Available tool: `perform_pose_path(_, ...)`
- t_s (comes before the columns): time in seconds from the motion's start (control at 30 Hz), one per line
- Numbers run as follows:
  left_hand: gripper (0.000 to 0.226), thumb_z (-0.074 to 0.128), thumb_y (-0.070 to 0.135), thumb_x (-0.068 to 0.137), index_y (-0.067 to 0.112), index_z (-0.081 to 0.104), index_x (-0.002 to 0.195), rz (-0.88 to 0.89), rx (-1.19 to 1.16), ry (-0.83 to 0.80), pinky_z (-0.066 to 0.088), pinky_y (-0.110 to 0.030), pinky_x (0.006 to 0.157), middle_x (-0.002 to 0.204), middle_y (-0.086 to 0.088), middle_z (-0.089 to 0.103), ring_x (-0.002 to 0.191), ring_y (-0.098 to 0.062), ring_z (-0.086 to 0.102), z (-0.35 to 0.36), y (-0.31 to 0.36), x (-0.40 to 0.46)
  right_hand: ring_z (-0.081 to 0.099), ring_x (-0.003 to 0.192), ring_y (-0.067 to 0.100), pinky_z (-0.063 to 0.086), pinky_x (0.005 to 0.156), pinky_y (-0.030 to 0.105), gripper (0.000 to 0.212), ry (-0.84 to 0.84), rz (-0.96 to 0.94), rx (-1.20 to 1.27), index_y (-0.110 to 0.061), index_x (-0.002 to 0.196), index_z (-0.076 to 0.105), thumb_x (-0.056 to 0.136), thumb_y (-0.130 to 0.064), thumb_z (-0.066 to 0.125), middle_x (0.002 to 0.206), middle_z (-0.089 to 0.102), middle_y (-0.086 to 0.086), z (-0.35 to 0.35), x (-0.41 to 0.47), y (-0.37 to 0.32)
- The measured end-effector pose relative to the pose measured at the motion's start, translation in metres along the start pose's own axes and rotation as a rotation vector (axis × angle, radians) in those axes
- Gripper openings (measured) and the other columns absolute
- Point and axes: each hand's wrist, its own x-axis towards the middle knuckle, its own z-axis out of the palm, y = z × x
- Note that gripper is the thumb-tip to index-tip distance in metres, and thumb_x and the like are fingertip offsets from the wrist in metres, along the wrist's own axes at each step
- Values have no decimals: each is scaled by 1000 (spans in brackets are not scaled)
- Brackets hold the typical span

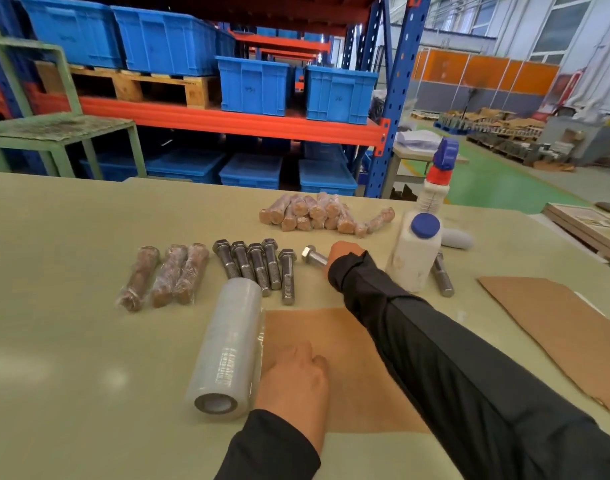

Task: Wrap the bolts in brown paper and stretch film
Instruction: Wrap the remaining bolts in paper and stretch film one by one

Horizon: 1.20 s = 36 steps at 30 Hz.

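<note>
My right hand (343, 252) reaches forward and grips a steel bolt (312, 255) by its shank, the hex head pointing left. Several bare bolts (258, 268) lie side by side just left of it. My left hand (294, 374) rests with curled fingers on a sheet of brown paper (352, 372) in front of me. A roll of stretch film (230, 348) lies touching the left hand's left side. Three bolts wrapped in paper and film (166, 275) lie further left.
A pile of paper-wrapped bolts (320, 213) sits further back. A white bottle with a blue cap (416, 254) and a spray bottle (435, 181) stand at right, one bolt (442, 277) behind the white bottle. More brown paper (556, 327) lies at right. Shelves of blue crates (255, 84) stand behind the table.
</note>
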Motion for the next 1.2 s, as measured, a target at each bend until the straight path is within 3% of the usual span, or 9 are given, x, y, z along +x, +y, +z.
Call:
perform_pose_path(0.07,36,85,14,19,12,61,46,45,2,32,15,-19,43,48,-3,54,36,-13,48,-10,0,-7,59,93,25,45,83,30,27,-19,-18,45,-5,112,61,93,-22,50,102,62,11,-18,-11,13)
perform_pose_path(0.13,27,75,13,20,13,51,33,58,-11,69,11,-14,37,36,-2,45,28,-10,44,-5,2,-11,57,90,20,42,80,28,26,-60,-87,110,-12,112,63,91,-25,55,103,63,6,-35,-33,30)
perform_pose_path(0.3,43,25,5,62,9,64,42,19,44,151,32,-12,32,47,-8,51,40,-18,55,13,4,-23,52,91,12,37,84,21,27,-179,-387,139,-22,114,63,87,-25,60,106,60,-4,-44,-109,64)
perform_pose_path(0.53,15,56,5,23,3,58,37,42,1,77,26,-8,30,37,-6,46,27,-17,45,6,15,-29,46,110,16,33,94,22,33,-221,-511,47,-22,122,58,90,-24,57,117,55,-1,-9,-143,63)
perform_pose_path(0.83,19,48,14,50,3,60,41,42,49,74,31,-9,32,39,-8,48,29,-19,47,5,15,-30,50,104,11,35,91,18,33,-181,-517,195,-28,120,61,87,-36,59,110,54,-7,-16,-136,72)
perform_pose_path(0.93,31,77,12,49,-3,68,75,48,73,-114,37,-14,44,71,-17,62,58,-23,62,-7,12,-27,51,97,12,41,91,24,28,395,-264,555,-18,113,61,86,-20,62,101,48,-6,-32,-115,80)
perform_pose_path(1.0,35,49,8,86,-1,50,120,-6,116,-168,42,-25,71,116,-17,52,102,-25,56,2,9,-26,48,107,20,39,97,30,40,682,-14,751,-10,120,51,82,-12,64,110,43,2,-51,-92,91)
perform_pose_path(1.1,37,60,15,80,-3,56,111,-23,135,-163,43,-22,68,108,-17,56,94,-23,60,-5,10,-21,36,126,25,29,109,32,73,721,198,862,-8,139,32,78,-21,72,137,33,12,-86,-48,109)
perform_pose_path(1.2,39,33,2,90,6,41,128,47,127,-193,33,-27,70,128,-7,43,113,-22,48,4,9,-24,26,137,25,22,111,30,93,553,223,918,-10,147,13,78,-29,73,150,21,11,-106,-11,116)
